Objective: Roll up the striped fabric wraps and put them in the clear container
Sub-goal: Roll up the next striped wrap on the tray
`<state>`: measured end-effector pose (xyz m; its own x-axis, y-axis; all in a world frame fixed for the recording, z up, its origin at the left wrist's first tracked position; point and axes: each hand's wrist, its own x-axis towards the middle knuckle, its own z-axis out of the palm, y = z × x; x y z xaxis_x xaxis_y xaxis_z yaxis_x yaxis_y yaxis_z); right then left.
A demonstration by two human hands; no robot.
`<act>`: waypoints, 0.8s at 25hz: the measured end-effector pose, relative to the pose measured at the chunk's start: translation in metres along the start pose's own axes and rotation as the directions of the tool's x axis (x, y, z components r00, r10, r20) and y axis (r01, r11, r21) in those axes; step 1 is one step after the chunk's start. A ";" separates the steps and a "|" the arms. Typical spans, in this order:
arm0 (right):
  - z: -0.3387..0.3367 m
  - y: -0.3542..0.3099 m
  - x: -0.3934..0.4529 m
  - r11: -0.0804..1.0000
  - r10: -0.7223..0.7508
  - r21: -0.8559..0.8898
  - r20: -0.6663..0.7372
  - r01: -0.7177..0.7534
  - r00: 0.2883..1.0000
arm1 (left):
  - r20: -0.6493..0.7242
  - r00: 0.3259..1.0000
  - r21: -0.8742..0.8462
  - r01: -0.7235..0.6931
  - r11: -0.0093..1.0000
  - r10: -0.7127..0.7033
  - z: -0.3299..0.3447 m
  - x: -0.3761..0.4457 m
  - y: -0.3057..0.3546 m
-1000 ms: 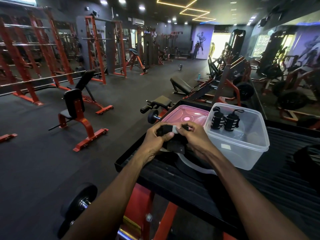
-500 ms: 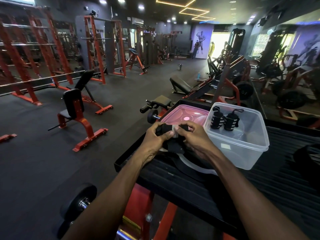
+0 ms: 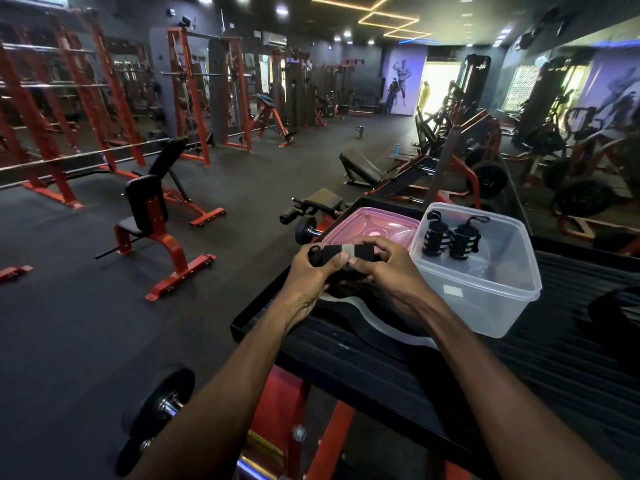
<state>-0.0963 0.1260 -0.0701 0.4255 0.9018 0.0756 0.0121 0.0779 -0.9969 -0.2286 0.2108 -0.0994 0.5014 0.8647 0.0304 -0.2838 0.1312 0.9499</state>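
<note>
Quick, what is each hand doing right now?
Left hand: grips the wrap.
Right hand: grips the same wrap.

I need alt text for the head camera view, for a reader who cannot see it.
Both hands, left hand and right hand, grip a black fabric wrap above a black ridged table in a gym. Beside them a clear container holds two rolled striped wraps; a pink lid lies behind.

Your left hand [image 3: 311, 271] and right hand [image 3: 384, 268] grip a striped wrap [image 3: 346, 252] beside the clear container [image 3: 485, 299] holding two rolled wraps [image 3: 450, 239].
</note>
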 end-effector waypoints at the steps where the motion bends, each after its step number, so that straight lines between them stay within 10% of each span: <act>1: 0.000 0.001 0.001 0.999 0.036 0.016 0.007 -0.036 0.999 | -0.011 1.000 0.019 -0.014 1.000 0.014 -0.001 0.000 0.000; 20: -0.004 -0.005 -0.005 0.997 0.037 -0.074 -0.001 -0.037 0.999 | 0.107 0.994 0.203 -0.028 0.979 0.006 0.000 -0.004 0.000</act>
<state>-0.0946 0.1196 -0.0659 0.4263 0.9037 0.0385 0.0628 0.0129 -0.9979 -0.2310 0.2074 -0.0995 0.5844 0.8085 0.0695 -0.1263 0.0060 0.9920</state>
